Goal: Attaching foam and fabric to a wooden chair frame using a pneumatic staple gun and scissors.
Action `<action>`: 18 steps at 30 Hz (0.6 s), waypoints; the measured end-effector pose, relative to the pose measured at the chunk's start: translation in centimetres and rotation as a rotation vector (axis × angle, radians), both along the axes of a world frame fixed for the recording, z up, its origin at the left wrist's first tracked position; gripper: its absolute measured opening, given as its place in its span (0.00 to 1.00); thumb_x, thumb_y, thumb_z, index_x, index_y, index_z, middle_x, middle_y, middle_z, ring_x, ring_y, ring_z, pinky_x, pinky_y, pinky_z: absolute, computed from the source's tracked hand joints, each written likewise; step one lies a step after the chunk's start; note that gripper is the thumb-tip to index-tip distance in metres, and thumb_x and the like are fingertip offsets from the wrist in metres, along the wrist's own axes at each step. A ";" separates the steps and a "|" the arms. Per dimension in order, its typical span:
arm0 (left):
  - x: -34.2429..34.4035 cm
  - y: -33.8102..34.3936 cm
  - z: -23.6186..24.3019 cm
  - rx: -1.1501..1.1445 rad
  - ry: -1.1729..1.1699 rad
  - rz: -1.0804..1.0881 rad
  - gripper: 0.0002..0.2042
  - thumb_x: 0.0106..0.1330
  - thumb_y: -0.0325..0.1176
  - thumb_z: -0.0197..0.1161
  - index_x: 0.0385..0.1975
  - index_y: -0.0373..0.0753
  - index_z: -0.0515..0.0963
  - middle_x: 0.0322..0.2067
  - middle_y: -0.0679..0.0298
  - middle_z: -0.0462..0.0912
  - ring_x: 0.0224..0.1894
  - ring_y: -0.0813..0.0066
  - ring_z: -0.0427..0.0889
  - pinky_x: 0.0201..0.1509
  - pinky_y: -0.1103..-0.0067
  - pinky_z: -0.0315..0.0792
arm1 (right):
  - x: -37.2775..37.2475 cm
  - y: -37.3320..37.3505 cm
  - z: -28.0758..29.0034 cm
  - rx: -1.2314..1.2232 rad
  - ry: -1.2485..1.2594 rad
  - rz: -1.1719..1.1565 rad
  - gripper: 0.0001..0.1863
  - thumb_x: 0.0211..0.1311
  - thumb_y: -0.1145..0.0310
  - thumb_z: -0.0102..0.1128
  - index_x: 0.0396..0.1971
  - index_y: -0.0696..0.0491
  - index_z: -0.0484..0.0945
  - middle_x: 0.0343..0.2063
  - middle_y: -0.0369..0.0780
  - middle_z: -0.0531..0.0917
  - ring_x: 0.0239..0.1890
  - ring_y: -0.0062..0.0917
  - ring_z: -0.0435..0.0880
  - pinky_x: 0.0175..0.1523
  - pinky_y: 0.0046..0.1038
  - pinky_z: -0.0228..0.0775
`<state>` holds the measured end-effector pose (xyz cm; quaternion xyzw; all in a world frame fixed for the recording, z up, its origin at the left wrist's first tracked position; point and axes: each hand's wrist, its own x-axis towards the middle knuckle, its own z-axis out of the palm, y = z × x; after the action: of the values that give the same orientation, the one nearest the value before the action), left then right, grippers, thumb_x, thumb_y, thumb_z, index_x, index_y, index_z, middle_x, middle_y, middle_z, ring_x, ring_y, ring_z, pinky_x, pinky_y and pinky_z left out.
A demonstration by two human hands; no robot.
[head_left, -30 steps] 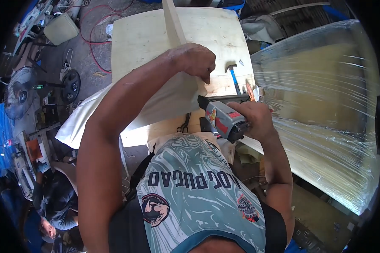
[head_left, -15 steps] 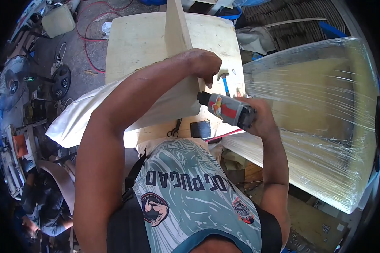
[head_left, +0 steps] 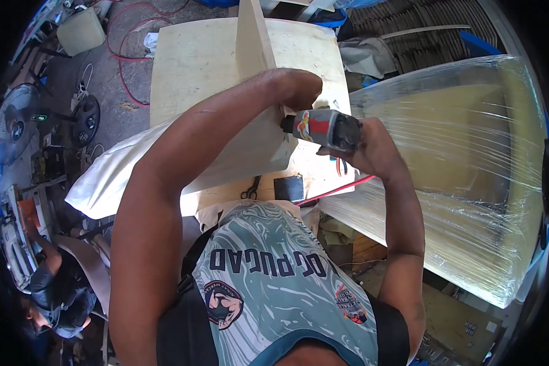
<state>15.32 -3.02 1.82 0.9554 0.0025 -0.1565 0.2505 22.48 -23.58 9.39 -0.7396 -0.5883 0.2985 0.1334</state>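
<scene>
The worktop (head_left: 192, 52) is carrying everything. Cloth (head_left: 113, 177) is spreading leftward, on the near side of an upright board (head_left: 256, 43). The gun (head_left: 323, 129) is pointing its nose at the cloth's right end; contact isn't showing clearly. The right hand (head_left: 375, 146) is keeping its grip clasped round the gun. The left hand (head_left: 305, 88) is reaching over, fingers hiding, so its grip is going unread. A slipping nose could be endangering those fingers; slack cloth could be puckering.
</scene>
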 end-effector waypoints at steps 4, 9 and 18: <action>-0.2 0.4 -0.2 -0.025 -0.035 0.053 0.08 0.64 0.34 0.67 0.32 0.36 0.84 0.31 0.51 0.86 0.34 0.59 0.86 0.41 0.67 0.78 | 0.5 0.0 -0.8 0.053 0.125 -0.068 0.20 0.52 0.66 0.79 0.44 0.55 0.85 0.34 0.40 0.89 0.36 0.27 0.87 0.44 0.30 0.80; -1.5 0.7 -0.4 -0.280 -0.218 0.205 0.11 0.70 0.36 0.61 0.44 0.35 0.79 0.37 0.52 0.85 0.41 0.61 0.85 0.46 0.66 0.75 | 2.4 -4.8 -5.1 0.253 0.264 -0.316 0.21 0.55 0.64 0.77 0.46 0.58 0.83 0.32 0.40 0.89 0.38 0.18 0.85 0.42 0.29 0.78; -12.2 -4.4 0.1 0.277 -0.399 0.156 0.35 0.50 0.62 0.73 0.52 0.43 0.79 0.68 0.60 0.67 0.78 0.52 0.44 0.78 0.50 0.45 | 3.3 -16.1 -30.8 -0.189 0.271 -0.880 0.24 0.62 0.49 0.67 0.38 0.58 0.81 0.24 0.42 0.83 0.25 0.30 0.82 0.35 0.35 0.73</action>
<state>3.15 -7.46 1.92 0.9894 0.0481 0.0567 0.1243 25.79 -39.73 -21.43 -0.8819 -0.1662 0.3598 0.2552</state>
